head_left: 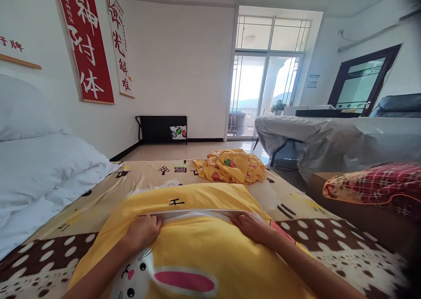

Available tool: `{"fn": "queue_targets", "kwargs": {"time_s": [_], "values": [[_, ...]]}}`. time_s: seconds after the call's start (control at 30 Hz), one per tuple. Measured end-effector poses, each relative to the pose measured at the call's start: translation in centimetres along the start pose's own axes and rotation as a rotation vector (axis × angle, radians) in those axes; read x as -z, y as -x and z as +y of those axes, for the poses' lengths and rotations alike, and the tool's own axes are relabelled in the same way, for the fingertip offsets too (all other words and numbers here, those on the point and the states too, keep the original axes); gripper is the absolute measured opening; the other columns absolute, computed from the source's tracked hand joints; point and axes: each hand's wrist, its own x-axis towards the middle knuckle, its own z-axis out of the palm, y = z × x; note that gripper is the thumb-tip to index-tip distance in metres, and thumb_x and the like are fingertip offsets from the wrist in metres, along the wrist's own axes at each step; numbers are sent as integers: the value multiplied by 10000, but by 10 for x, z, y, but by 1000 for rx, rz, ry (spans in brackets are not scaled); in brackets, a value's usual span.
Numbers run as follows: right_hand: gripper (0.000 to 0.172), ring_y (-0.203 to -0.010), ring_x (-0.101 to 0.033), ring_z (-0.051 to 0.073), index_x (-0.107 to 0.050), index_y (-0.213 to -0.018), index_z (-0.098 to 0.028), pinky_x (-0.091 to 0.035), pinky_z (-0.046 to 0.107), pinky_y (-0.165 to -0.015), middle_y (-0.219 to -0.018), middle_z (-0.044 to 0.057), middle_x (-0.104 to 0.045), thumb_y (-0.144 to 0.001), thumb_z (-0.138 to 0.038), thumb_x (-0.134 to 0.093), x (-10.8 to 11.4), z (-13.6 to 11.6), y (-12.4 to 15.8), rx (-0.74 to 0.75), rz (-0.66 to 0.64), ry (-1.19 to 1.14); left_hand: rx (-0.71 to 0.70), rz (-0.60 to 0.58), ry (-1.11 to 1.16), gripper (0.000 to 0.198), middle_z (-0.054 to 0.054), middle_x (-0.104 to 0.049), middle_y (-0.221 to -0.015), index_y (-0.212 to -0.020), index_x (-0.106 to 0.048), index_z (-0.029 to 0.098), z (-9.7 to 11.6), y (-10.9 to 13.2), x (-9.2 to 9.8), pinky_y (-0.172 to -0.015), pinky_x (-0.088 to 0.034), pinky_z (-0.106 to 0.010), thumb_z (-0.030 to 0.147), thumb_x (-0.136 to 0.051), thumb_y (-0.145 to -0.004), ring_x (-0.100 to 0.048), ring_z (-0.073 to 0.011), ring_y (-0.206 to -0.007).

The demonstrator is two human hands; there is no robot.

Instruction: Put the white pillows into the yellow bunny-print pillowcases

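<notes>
One bed, its sheet beige with brown polka-dot bands, fills the foreground. Beyond stands one table draped in crinkled plastic; puffy white bedding lies left, one plaid quilt right. One smooth yellow cover (a rabbit printed on it) lies on the bed before the person, forearms blocking parts of it. Behind sits one crumpled yellow bundle. Two hands, left and right, grasp the cover's slit-like opening, fingers curled around its edge.
</notes>
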Motion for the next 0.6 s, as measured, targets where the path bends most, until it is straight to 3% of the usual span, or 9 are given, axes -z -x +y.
{"fn": "queue_targets", "kwargs": {"time_s": [0.07, 0.13, 0.27, 0.37, 0.47, 0.6], "values": [[536, -777, -665, 240, -730, -767, -199, -474, 344, -730, -809, 118, -714, -945, -461, -298, 27, -7, -1, -29, 14, 115, 23, 75, -80, 394, -193, -710, -876, -855, -713, 124, 1, -5, 20, -805, -464, -442, 294, -358, -863, -659, -338, -872], [506, -784, -668, 252, -726, -781, -178, -469, 356, -731, -828, 141, -710, -947, -434, -322, 69, -12, -9, -75, 75, 185, 72, 175, -123, 490, -233, -700, -862, -812, -724, 86, 2, -12, 53, -810, -458, -460, 334, -308, -883, -657, -360, -874], [540, -928, -644, 288, -691, -924, -126, -439, 396, -809, -961, 186, -684, -972, -419, -241, 168, -15, -29, -151, 292, 234, 137, 421, -230, 536, -255, -685, -908, -849, -720, 44, 7, -15, 145, -888, -409, -462, 345, -279, -895, -631, -360, -958], [587, -954, -625, 311, -655, -1007, -81, -423, 417, -802, -998, 216, -663, -980, -386, -153, 219, -16, -31, -208, 471, 263, 173, 633, -293, 555, -267, -661, -966, -957, -678, 8, 12, -4, 203, -892, -381, -482, 309, -215, -912, -603, -366, -994], [598, -946, -623, 275, -655, -995, -109, -415, 372, -795, -1007, 167, -674, -983, -387, -126, 225, -20, -24, -171, 563, 289, 203, 744, -322, 624, -227, -675, -896, -910, -684, 24, 11, 5, 221, -850, -403, -444, 349, -151, -931, -626, -336, -915], [583, -854, -644, 245, -687, -844, -157, -419, 330, -736, -894, 111, -702, -973, -443, -195, 195, -25, -20, -18, 377, 369, 89, 585, -246, 615, -181, -696, -814, -754, -704, 94, -8, 3, 195, -829, -421, -408, 431, -213, -907, -644, -308, -845]]}}
